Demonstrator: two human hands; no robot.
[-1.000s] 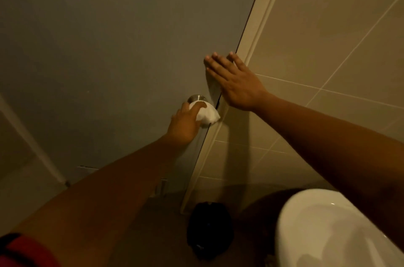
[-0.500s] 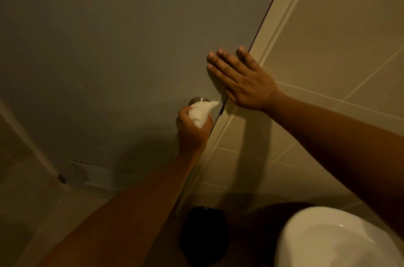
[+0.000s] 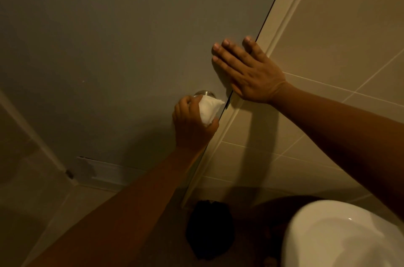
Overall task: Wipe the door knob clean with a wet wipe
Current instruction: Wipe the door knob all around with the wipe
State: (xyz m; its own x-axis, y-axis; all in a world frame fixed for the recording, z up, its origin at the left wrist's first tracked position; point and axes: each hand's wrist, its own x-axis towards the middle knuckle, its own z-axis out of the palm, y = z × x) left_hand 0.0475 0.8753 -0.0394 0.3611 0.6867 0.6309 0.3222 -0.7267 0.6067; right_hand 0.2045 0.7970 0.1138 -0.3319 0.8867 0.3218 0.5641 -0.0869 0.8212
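Note:
A round metal door knob [image 3: 204,93] sticks out of the grey door [image 3: 131,48] near its right edge. My left hand [image 3: 192,125] is wrapped around the knob with a white wet wipe [image 3: 208,109] bunched between my fingers and the metal; only the knob's top rim shows. My right hand [image 3: 247,72] lies flat with fingers spread, pressed against the door's edge and the cream door frame [image 3: 282,19], just above and to the right of the knob.
Beige wall tiles [image 3: 341,52] fill the right side. A white ceramic basin [image 3: 341,236] sits at the bottom right. A dark bag-like object [image 3: 209,229] stands on the floor below the knob. A pale vent strip [image 3: 105,170] runs along the door's bottom.
My left hand has turned around the knob, shifting the wipe from the knob's top toward its right side. My right hand stays flat on the door edge. The view has tilted slightly.

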